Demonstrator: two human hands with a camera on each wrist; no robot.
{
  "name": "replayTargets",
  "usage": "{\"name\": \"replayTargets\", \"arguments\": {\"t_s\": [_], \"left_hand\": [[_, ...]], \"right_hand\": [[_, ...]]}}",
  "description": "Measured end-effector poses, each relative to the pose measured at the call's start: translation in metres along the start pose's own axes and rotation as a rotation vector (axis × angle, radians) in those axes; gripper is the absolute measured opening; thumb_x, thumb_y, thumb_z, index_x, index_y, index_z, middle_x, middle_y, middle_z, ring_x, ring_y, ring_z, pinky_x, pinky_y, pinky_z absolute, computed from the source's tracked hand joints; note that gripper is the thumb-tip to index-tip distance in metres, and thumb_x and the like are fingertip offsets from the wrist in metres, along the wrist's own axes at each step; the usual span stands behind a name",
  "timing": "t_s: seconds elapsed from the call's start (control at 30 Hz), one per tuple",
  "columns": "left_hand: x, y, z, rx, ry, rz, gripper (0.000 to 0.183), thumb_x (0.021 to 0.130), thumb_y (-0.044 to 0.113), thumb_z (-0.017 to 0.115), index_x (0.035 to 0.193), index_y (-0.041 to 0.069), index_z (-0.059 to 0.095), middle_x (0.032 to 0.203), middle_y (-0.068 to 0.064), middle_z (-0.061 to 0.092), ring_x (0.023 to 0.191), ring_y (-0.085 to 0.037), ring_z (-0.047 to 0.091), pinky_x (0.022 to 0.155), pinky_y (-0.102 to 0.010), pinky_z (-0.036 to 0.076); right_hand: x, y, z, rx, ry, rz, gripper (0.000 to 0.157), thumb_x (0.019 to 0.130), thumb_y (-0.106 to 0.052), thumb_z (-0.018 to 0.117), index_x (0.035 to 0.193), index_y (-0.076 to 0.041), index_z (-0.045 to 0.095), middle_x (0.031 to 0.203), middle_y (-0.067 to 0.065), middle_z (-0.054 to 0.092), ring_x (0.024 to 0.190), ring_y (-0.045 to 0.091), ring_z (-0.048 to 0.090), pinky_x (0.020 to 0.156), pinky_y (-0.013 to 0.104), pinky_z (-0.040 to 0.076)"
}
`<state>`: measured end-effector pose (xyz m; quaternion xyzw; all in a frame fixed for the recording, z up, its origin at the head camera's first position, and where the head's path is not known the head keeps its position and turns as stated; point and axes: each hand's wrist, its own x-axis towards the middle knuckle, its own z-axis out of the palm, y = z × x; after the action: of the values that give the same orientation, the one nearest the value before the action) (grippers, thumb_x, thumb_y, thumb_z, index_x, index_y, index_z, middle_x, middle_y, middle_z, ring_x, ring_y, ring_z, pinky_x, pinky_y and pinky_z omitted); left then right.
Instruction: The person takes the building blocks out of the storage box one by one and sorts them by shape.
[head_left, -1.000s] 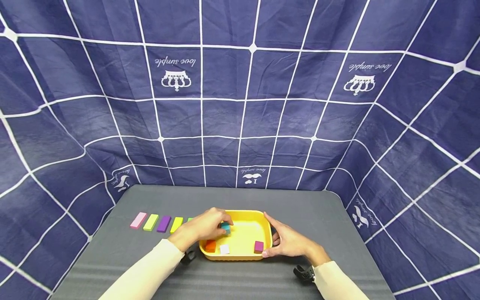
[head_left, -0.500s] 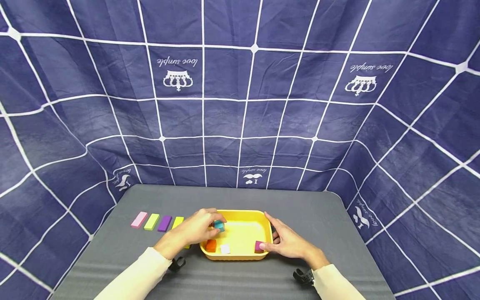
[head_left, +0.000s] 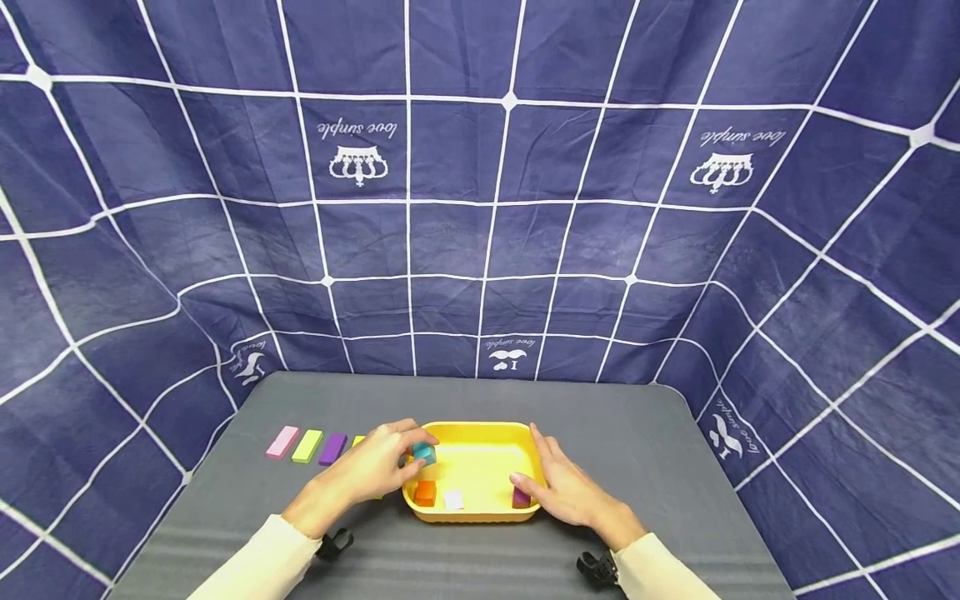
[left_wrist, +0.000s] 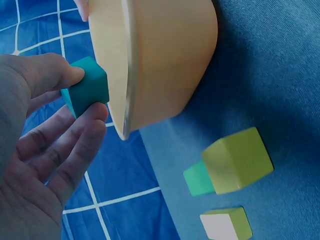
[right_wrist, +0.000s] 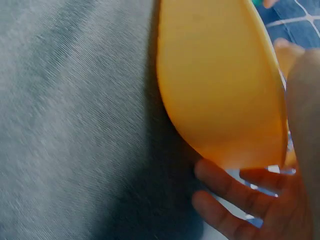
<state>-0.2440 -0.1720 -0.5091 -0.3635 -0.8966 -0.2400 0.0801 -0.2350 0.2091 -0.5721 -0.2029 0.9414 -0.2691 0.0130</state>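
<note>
My left hand (head_left: 378, 458) pinches a teal block (left_wrist: 92, 82) between thumb and fingertips. In the head view the block overlaps the left end of a yellow tray (head_left: 480, 467); in the left wrist view it is beside the tray's rim. Around the tray's right end lies my right hand (head_left: 570, 487), thumb over the rim and fingers along the outer wall (right_wrist: 220, 90). Inside the tray are an orange block (head_left: 425, 493), a white block (head_left: 453, 500) and a magenta block (head_left: 521, 498), partly covered by the right thumb.
Left of the tray, a pink block (head_left: 282, 442), a yellow-green block (head_left: 307, 446) and a purple block (head_left: 333, 449) stand in a row on the grey table (head_left: 600, 417). More blocks sit partly behind my left hand. A blue grid-patterned cloth (head_left: 480, 242) surrounds the table.
My left hand has moved left with the teal block, from inside the tray toward its left rim. The right hand stays at the right end, its thumb now further over the magenta block.
</note>
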Motion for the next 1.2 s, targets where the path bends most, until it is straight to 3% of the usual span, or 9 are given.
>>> {"name": "replayTargets", "arguments": {"t_s": [0.2,0.53,0.77,0.97,1.2], "left_hand": [[-0.012,-0.003,-0.003,0.001,0.079,-0.003,0.029,0.099,0.001,0.087,0.126,0.010,0.084,0.114,-0.001,0.080,0.085,-0.014,0.072,0.076,-0.022,0.061],[-0.037,-0.007,-0.013,0.008,0.131,-0.053,0.033,0.097,-0.001,0.089,0.127,0.013,0.084,0.112,0.001,0.079,0.088,-0.012,0.075,0.077,-0.032,0.068],[-0.047,-0.010,-0.024,0.040,0.186,-0.084,0.042,0.094,-0.003,0.090,0.130,0.017,0.085,0.110,0.005,0.078,0.089,-0.011,0.074,0.077,-0.028,0.064],[-0.066,-0.016,-0.030,0.077,0.261,-0.082,0.044,0.090,-0.005,0.092,0.128,0.017,0.085,0.112,0.006,0.082,0.087,-0.009,0.076,0.076,-0.031,0.066],[-0.082,-0.024,-0.037,0.095,0.253,-0.129,0.042,0.088,-0.003,0.095,0.126,0.012,0.085,0.109,0.006,0.080,0.083,-0.004,0.068,0.074,-0.028,0.061]], "right_hand": [[-0.001,-0.005,0.007,-0.045,0.020,0.017,0.098,0.116,-0.062,0.062,0.182,0.001,0.027,0.158,0.021,0.059,0.118,0.034,0.077,0.110,0.059,0.065],[-0.001,-0.006,0.014,-0.063,0.001,-0.003,0.093,0.119,-0.054,0.059,0.181,0.005,0.024,0.157,0.024,0.059,0.117,0.037,0.078,0.106,0.060,0.066],[0.000,-0.008,0.008,-0.052,0.008,0.028,0.092,0.118,-0.053,0.061,0.182,0.002,0.024,0.157,0.024,0.059,0.121,0.039,0.076,0.108,0.063,0.064],[-0.002,-0.010,0.010,-0.029,-0.003,0.039,0.094,0.117,-0.053,0.063,0.183,0.001,0.023,0.160,0.023,0.059,0.123,0.040,0.077,0.109,0.065,0.063],[-0.002,-0.010,0.011,-0.010,0.018,0.058,0.094,0.117,-0.050,0.066,0.184,-0.001,0.022,0.162,0.024,0.058,0.127,0.042,0.076,0.117,0.064,0.060]]}}
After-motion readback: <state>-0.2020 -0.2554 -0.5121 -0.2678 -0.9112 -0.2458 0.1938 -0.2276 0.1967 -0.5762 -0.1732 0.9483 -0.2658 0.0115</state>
